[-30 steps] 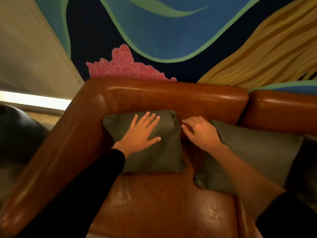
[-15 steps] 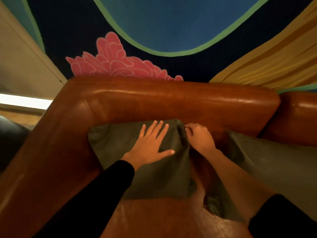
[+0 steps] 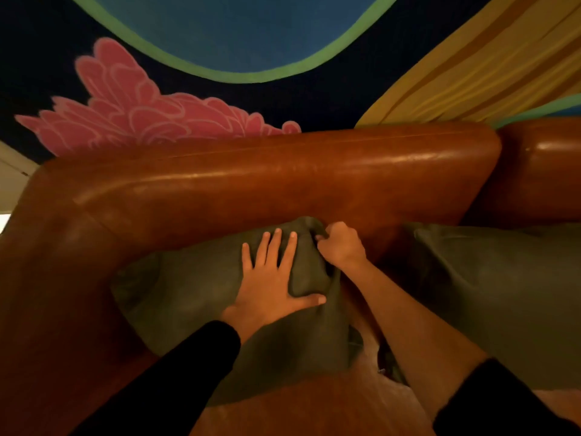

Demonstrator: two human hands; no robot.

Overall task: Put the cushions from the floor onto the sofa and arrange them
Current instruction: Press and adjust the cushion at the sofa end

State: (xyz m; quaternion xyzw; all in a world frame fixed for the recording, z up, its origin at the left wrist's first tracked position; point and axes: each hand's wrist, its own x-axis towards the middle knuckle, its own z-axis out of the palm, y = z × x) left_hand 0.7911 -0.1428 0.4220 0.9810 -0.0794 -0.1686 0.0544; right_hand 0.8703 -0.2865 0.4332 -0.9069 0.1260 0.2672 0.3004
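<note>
**Item 1: sofa** (image 3: 283,177). Brown leather, corner end. The backrest runs across your view and the armrest (image 3: 47,262) is on your left. It bears both cushions listed below.

**Item 2: cushion** (image 3: 188,294). Olive fabric, set in the corner. It leans on the backrest with its left edge by the armrest and its lower edge on the seat (image 3: 298,407). The upper right corner is bunched, and I judge that is why you are working there: it needs pulling out square.

**Item 3: left hand** (image 3: 270,278). Flat on the cushion's face, fingers straight and spread, thumb out to the side. It presses and grips nothing. It probably pins the cushion so that a tug at the corner does not drag the whole thing.

**Item 4: right hand** (image 3: 341,247). Fingers curled, pinching the bunched upper right corner, just beside your left fingertips.

**Item 5: second cushion** (image 3: 487,294). Same fabric, further right, leaning on the backrest near your right forearm. Neither hand is on it, and it sits slightly apart from the first.

**Item 6: wall** (image 3: 220,33). Painted with blue, pink and yellow shapes behind the sofa.

**Status, as a judgement.** These two are placed and you are now arranging them. The floor is out of view, so you cannot tell whether any cushions remain there.
</note>
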